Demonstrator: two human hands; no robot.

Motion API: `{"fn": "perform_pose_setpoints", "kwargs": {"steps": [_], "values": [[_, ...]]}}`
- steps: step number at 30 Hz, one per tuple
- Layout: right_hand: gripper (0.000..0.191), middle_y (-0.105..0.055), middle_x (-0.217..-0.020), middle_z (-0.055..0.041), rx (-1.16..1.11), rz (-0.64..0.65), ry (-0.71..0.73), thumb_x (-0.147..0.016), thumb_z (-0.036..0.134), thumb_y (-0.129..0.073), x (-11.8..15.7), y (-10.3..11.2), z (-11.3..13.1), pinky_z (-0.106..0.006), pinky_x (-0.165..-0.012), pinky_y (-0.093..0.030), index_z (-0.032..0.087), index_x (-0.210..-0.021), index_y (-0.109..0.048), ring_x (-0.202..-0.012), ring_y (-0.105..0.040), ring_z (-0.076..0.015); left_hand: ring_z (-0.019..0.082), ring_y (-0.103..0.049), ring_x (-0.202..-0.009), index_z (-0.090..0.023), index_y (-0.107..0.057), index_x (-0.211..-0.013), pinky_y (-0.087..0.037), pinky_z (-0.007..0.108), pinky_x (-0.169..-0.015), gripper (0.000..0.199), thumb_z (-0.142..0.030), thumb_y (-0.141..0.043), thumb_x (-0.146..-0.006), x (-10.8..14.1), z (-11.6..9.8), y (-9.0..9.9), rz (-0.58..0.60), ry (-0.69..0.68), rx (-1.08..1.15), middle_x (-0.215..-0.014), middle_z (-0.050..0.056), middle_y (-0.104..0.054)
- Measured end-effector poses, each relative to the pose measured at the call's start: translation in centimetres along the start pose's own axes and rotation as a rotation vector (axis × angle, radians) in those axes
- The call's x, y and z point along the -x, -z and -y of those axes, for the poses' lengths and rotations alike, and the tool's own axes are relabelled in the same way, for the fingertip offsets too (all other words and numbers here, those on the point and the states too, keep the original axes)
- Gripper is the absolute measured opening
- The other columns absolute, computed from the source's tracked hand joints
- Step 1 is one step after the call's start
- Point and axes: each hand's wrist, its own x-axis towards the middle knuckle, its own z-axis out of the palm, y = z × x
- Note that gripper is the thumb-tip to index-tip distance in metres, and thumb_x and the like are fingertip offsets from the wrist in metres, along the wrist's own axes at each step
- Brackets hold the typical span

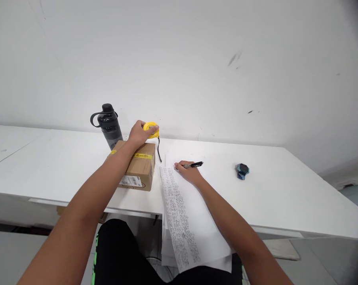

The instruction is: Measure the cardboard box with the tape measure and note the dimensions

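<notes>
right hand [188, 170] closed on a pen [197, 164], left hand [137, 132] on a yellow tape measure [149, 125]

we see the right hand's fingers pinched around the pen, above the far end of the printed sheets [193, 209]. the pen's long axis runs mostly sideways, black end pointing right; we can't quite tell whether its writing end touches the paper. the sheets stretch lengthwise from that hand toward the body, overhanging the near table edge, and the right hand is plainly the nearer one to them.

the left hand is clamped on the tape measure, which sits beyond the cardboard box [141, 168], left of the pen and farther off. a dark strap [159, 150] trails from it toward us. the left forearm crosses above the box.

as for containers, the box is closed, with yellow tape [143, 156] across its top hiding whatever is inside. a lidded bottle [109, 124] stands behind it to the left. a watch-like thing [242, 170] lies well to the right on the white table [223, 158].
</notes>
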Motion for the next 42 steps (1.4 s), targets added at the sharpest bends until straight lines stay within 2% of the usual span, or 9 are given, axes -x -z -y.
{"fn": "perform_pose_setpoints", "kwargs": {"steps": [7, 13, 17, 22, 25, 30, 33, 36, 42], "values": [[0.039, -0.062, -0.065, -0.0008, 0.023, -0.017, 0.021, -0.083, 0.056, -0.053, -0.1, 0.1, 0.0, -0.029, -0.057, -0.037, 0.023, -0.066, -0.064, -0.063, -0.055, -0.0178, 0.017, -0.056, -0.08, -0.021, -0.052, -0.09, -0.04, 0.029, -0.067, 0.052, -0.063, -0.072, -0.067, -0.1, 0.0, 0.0, 0.01, 0.003, 0.001, -0.09, 0.002, -0.06], [0.046, -0.067, -0.074, -0.0027, 0.033, -0.136, 0.008, -0.086, 0.063, -0.048, -0.3, 0.5, 0.5, -0.031, -0.066, -0.044, 0.023, -0.075, -0.068, -0.074, -0.061, -0.0208, 0.017, -0.055, -0.079, -0.021, -0.053, -0.09, -0.04, 0.029, -0.067, 0.054, -0.064, -0.073, -0.065, -0.4, 0.3, 0.1, -0.004, -0.01, 0.017, -0.091, 0.003, -0.061], [0.049, -0.069, -0.077, -0.0028, 0.135, -0.172, 0.08, -0.089, 0.065, -0.041, 0.6, 1.9, 0.3, -0.033, -0.072, -0.046, 0.024, -0.081, -0.068, -0.077, -0.062, -0.0214, 0.017, -0.055, -0.079, -0.021, -0.053, -0.09, -0.04, 0.03, -0.068, 0.054, -0.064, -0.073, -0.065, -0.3, 0.2, 0.1, -0.011, -0.013, 0.024, -0.091, 0.002, -0.061], [0.042, -0.072, -0.106, -0.008, 0.372, -0.111, 0.296, -0.089, 0.059, -0.05, 2.9, 4.6, -1.4, -0.037, -0.087, -0.047, 0.025, -0.105, -0.069, -0.099, -0.065, -0.0268, 0.017, -0.054, -0.077, -0.021, -0.052, -0.088, -0.039, 0.029, -0.065, 0.053, -0.064, -0.073, -0.064, -0.3, -0.1, 0.2, 0.001, -0.015, 0.011, -0.088, 0.002, -0.06], [0.051, -0.068, -0.12, -0.0114, 0.563, -0.053, 0.365, -0.087, 0.059, -0.056, 4.6, 5.5, -2.6, -0.045, -0.1, -0.041, 0.024, -0.124, -0.061, -0.111, -0.061, -0.0302, 0.016, -0.053, -0.075, -0.022, -0.052, -0.087, -0.039, 0.029, -0.065, 0.053, -0.064, -0.074, -0.063, -0.6, 0.0, 0.1, -0.005, -0.024, 0.016, -0.087, 0.001, -0.06], [0.048, -0.067, -0.123, -0.0112, 0.691, -0.149, 0.274, -0.091, 0.057, -0.052, 6.4, 5.3, -3.2, -0.058, -0.112, -0.023, 0.027, -0.127, -0.057, -0.117, -0.059, -0.0302, 0.016, -0.054, -0.075, -0.022, -0.053, -0.089, -0.041, 0.029, -0.066, 0.056, -0.064, -0.076, -0.06, -1.0, 0.5, -0.2, -0.002, -0.036, 0.068, -0.087, 0.001, -0.061], [0.045, -0.067, -0.124, -0.0104, 0.626, -0.179, 0.321, -0.091, 0.055, -0.052, 6.0, 5.0, -2.5, -0.058, -0.112, -0.024, 0.026, -0.124, -0.06, -0.118, -0.059, -0.0294, 0.017, -0.054, -0.076, -0.022, -0.052, -0.088, -0.041, 0.029, -0.066, 0.055, -0.064, -0.075, -0.061, -0.9, 0.4, -0.1, -0.018, -0.035, 0.04, -0.088, 0.001, -0.06], [0.039, -0.069, -0.118, -0.01, 0.409, -0.219, 0.341, -0.091, 0.052, -0.051, 4.2, 4.9, -1.3, -0.045, -0.1, -0.043, 0.024, -0.112, -0.066, -0.108, -0.064, -0.0265, 0.017, -0.054, -0.076, -0.022, -0.051, -0.088, -0.04, 0.03, -0.066, 0.054, -0.064, -0.074, -0.063, -0.6, 0.1, 0.1, -0.015, -0.018, 0.018, -0.088, 0.001, -0.06], [0.041, -0.068, -0.073, -0.0027, -0.041, -0.22, 0.078, -0.086, 0.059, -0.048, 0.2, 3.3, -0.5, -0.032, -0.071, -0.046, 0.021, -0.088, -0.065, -0.074, -0.061, -0.0197, 0.018, -0.055, -0.078, -0.022, -0.051, -0.09, -0.039, 0.029, -0.067, 0.053, -0.064, -0.073, -0.065, 0.2, -0.2, 0.6, -0.01, 0.015, 0.013, -0.091, 0.002, -0.062]]}}
